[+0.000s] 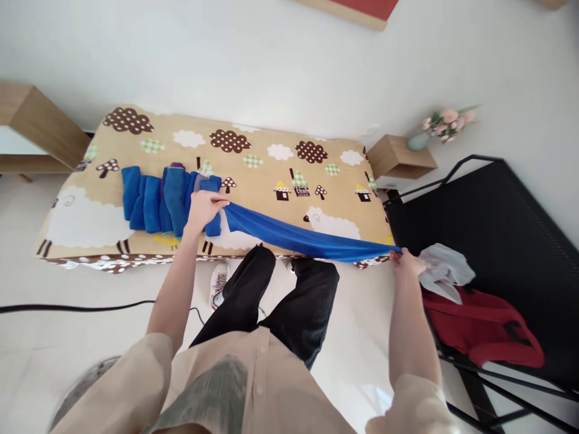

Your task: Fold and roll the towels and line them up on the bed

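A long strip of blue cloth (289, 235) is stretched between my two hands above the front edge of the bed. Its left end is pinched in my left hand (205, 208), fingers closed. My right hand (407, 262) grips the other end near the bed's right front corner. Beside and partly behind my left hand, a row of folded blue cloths (158, 202) lies on the left part of the bed. A bit of purple shows at the back of that row. What lies directly under my left hand is hidden.
The bed (266, 175) has a tan patterned sheet. Wooden bedside cabinets stand at left (40, 126) and right (393, 157), the right one with a flower vase (419, 141). A black-framed rack (488, 211) at right holds a red bag (484, 328) and white plastic bag (446, 268).
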The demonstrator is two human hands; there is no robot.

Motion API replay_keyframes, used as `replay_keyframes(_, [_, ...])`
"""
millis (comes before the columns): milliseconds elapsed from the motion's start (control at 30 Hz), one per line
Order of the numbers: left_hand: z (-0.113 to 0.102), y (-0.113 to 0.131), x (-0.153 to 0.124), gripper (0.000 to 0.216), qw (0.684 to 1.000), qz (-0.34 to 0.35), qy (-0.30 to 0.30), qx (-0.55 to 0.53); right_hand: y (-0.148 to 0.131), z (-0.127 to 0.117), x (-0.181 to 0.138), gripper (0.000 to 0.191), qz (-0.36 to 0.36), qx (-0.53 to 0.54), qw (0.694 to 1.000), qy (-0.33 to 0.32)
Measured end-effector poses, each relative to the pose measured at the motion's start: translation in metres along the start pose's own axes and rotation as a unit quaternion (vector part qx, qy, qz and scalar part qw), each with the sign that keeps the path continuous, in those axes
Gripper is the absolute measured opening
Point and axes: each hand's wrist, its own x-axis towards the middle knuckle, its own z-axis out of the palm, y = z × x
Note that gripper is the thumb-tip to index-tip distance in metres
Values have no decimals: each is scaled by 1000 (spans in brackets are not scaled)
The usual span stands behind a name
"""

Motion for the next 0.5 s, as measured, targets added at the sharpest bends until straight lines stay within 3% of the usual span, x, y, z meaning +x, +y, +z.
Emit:
replay_keyframes(167, [32,-9,46,12,998,-49,14,-25,-3,66,4,17,1,-16,999,-41])
replay_keyframes(367, [63,-11,137,29,964,61,215,-141,-26,168,13,21,-39,85,990,-104])
replay_keyframes(500, [67,-24,157,33,939,90,303,-134,-29,210,32,24,-65,145,977,-141])
